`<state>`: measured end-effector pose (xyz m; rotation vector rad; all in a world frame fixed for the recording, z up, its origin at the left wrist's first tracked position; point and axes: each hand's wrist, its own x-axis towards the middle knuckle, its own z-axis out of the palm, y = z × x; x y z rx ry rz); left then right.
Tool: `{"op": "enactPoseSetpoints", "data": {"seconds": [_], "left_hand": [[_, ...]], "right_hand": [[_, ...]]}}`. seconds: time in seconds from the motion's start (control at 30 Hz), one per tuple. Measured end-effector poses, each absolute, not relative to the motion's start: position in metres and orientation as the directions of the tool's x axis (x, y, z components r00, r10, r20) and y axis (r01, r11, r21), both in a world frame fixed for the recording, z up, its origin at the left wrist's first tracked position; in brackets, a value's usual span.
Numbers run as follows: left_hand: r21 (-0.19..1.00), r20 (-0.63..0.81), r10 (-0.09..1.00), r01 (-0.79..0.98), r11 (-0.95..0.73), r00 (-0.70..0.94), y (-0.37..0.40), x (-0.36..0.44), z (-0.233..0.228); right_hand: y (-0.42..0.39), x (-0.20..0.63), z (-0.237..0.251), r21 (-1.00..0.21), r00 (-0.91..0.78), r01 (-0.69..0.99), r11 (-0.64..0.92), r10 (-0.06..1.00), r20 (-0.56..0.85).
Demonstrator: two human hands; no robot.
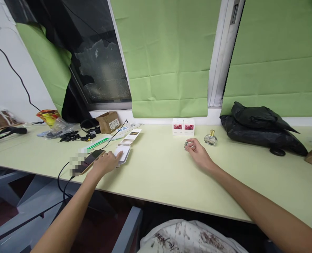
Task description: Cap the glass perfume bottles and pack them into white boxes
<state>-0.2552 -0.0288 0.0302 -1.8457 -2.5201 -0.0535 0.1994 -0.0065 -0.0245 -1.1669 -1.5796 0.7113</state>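
Note:
At the left of the head view, my left hand point(107, 164) reaches over the table, its fingers extended and touching a small stack of white folded cartons or cards point(123, 154). My right hand point(199, 154) rests low over the table, fingers pinched on a small clear glass bottle point(186, 144), mostly hidden behind the fingertips. To its right stands a rounded glass perfume bottle point(210, 139) with a gold cap. Behind it, by the wall, are white boxes point(178, 127) with pink pictures, set side by side.
Beside my left hand lies a phone point(92, 160) with cables. Further back are a brown carton point(108, 122), black cords point(71, 136) and a crumpled plastic bag point(58, 127). Black plastic bags point(258, 130) lie at the right on the pale table point(156, 175). Grey chairs point(131, 228) stand in front.

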Motion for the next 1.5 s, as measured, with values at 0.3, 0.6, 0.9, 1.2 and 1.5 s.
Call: {"op": "enactPoseSetpoints", "data": {"seconds": [0.3,0.6,0.9,1.2,1.5], "left_hand": [[-0.098,0.141,0.963,0.965,0.243,-0.228,-0.051,-0.207,0.02],[-0.217,0.37,0.928,0.967,0.131,-0.043,-0.061,-0.182,0.0],[-0.199,0.315,0.943,0.965,0.173,-0.104,-0.05,-0.204,0.011],[-0.176,0.455,0.89,0.975,0.132,-0.038,-0.039,-0.192,0.009],[0.238,0.356,0.811,0.794,-0.56,0.465,-0.007,-0.067,0.024]], "right_hand": [[-0.009,0.199,-0.026,-0.868,-0.051,0.343,0.36,0.93,0.365],[-0.011,0.199,-0.025,-0.858,-0.074,0.358,0.369,0.927,0.368],[-0.009,0.2,-0.028,-0.862,-0.077,0.347,0.369,0.927,0.366],[-0.006,0.205,-0.022,-0.808,-0.087,0.449,0.381,0.919,0.385],[0.003,0.257,0.005,-0.223,0.071,0.973,0.062,0.836,0.544]]}}
